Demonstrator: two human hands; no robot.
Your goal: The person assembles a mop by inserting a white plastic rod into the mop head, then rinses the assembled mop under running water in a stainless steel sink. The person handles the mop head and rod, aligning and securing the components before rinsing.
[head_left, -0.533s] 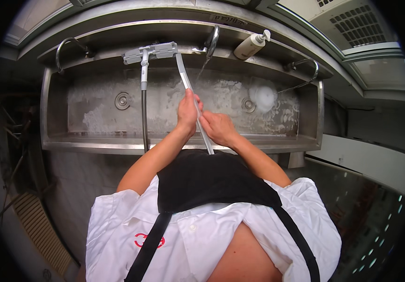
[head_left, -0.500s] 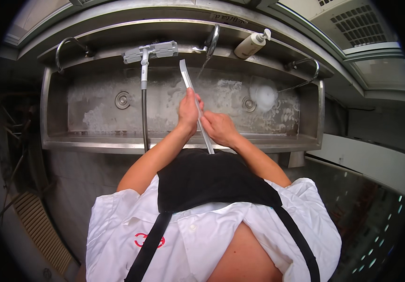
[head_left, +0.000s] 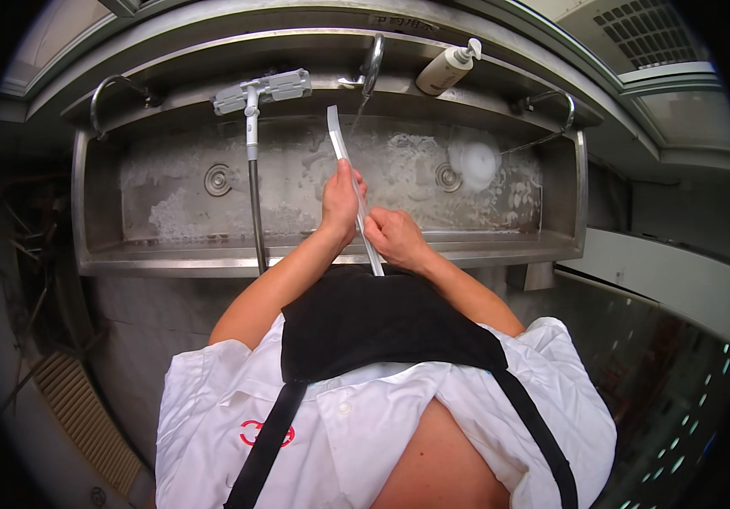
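Observation:
Over the middle of a steel trough sink [head_left: 323,261], a long, narrow whitish strip [head_left: 336,136] is held at a slant. Its far end points toward the back wall of the sink, and the near end reaches my black apron. My left hand [head_left: 341,201] is closed around the strip about midway, thumb pointing along it. Lower down, my right hand [head_left: 395,237] is curled against the strip's right side, its fingers closed on it. What exactly the strip is cannot be made out. A thin stream of water falls from the middle faucet [head_left: 373,69] just beyond it.
A grey flat-headed mop [head_left: 263,92] rests against the back ledge, its pole crossing the sink's front edge. A pump bottle [head_left: 445,73] stands on the ledge. Side faucets [head_left: 116,85] [head_left: 569,110] flank the trough; the right one runs onto white foam [head_left: 477,165] near a drain [head_left: 447,176].
Both hands keep their grip on the strip, with only a very slight shift of the right hand. The whole view has tilted a little.

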